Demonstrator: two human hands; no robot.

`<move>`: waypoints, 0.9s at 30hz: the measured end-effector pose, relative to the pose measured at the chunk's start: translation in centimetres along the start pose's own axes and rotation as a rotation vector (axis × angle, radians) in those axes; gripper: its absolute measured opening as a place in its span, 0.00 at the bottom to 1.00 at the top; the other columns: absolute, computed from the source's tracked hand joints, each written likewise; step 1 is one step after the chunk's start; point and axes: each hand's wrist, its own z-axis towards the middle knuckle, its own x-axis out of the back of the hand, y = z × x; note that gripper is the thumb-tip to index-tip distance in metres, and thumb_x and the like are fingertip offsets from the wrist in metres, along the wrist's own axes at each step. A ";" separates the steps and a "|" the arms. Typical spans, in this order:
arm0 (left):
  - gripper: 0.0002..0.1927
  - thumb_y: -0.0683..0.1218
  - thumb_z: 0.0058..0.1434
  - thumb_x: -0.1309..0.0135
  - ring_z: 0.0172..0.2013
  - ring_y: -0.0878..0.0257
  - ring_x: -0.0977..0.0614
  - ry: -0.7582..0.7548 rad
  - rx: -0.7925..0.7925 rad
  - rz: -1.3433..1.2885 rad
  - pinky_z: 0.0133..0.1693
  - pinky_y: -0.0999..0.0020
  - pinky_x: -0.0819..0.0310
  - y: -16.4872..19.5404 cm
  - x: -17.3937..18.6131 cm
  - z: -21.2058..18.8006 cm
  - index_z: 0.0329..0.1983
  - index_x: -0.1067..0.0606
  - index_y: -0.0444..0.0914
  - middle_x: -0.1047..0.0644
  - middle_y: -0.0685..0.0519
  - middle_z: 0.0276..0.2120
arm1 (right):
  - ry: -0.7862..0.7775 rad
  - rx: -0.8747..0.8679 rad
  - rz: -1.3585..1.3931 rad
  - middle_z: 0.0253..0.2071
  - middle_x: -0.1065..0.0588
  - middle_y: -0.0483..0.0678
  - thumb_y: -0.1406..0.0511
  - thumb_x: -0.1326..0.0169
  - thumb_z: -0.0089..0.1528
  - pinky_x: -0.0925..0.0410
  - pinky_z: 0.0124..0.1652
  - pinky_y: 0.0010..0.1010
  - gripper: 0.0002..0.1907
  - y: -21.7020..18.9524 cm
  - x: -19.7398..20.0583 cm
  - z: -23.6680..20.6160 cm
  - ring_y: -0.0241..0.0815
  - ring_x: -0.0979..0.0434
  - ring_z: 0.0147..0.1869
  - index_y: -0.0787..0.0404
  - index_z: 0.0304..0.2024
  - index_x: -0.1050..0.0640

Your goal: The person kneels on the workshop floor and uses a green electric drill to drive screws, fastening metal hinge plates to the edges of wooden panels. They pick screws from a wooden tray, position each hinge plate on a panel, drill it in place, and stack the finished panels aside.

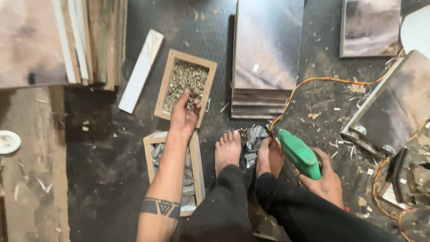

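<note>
My left hand point(185, 111) reaches into a shallow wooden box point(166, 80) filled with small brass-coloured screws point(186, 78), fingers pinched on a few of them. My right hand point(327, 181) grips a green power drill point(299, 153) low beside my right foot point(268, 154), its nose pointing up-left toward a grey metal bracket piece point(253, 139) lying between my bare feet. My left foot point(227, 150) rests flat on the dark floor. An orange cable point(313, 80) runs from the drill toward the right.
A second wooden box point(195, 161) of grey metal fittings lies under my left forearm. Stacked laminated boards point(266, 45) lie ahead, more panels point(394, 107) at right, wood sheets point(58, 40) at upper left, a white strip point(139, 71) beside the screw box. Wood chips litter the floor.
</note>
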 end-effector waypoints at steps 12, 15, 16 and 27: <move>0.10 0.47 0.66 0.37 0.20 0.70 0.26 -0.045 -0.027 0.594 0.21 0.76 0.35 -4.2 -2.8 -3.7 0.41 0.24 0.36 0.23 0.52 0.25 | 0.075 0.047 1.153 0.43 0.22 0.59 0.74 0.45 0.55 0.27 0.41 0.34 0.32 6.0 -4.6 -1.1 0.46 0.20 0.40 0.75 0.63 0.32; 0.10 0.46 0.66 0.36 0.20 0.73 0.30 -0.123 0.085 0.468 0.21 0.79 0.40 -8.0 -3.8 -5.1 0.42 0.25 0.37 0.24 0.55 0.26 | 0.265 0.208 0.710 0.51 0.24 0.53 0.73 0.40 0.53 0.28 0.49 0.32 0.38 4.8 -2.8 -2.1 0.42 0.21 0.50 0.69 0.68 0.33; 0.10 0.46 0.64 0.37 0.19 0.73 0.29 -0.113 0.139 0.431 0.20 0.79 0.39 -9.2 -4.1 -5.2 0.42 0.24 0.37 0.23 0.55 0.27 | 0.300 0.226 0.398 0.45 0.24 0.54 0.73 0.36 0.50 0.28 0.47 0.35 0.40 4.3 -1.7 -2.3 0.44 0.21 0.45 0.64 0.66 0.30; 0.14 0.49 0.63 0.42 0.22 0.70 0.23 -0.079 0.365 0.260 0.25 0.77 0.28 -12.0 -4.7 -6.5 0.46 0.21 0.35 0.16 0.49 0.35 | 0.414 0.294 0.744 0.58 0.26 0.50 0.75 0.43 0.55 0.25 0.59 0.34 0.39 3.9 1.9 -3.9 0.43 0.21 0.58 0.66 0.70 0.34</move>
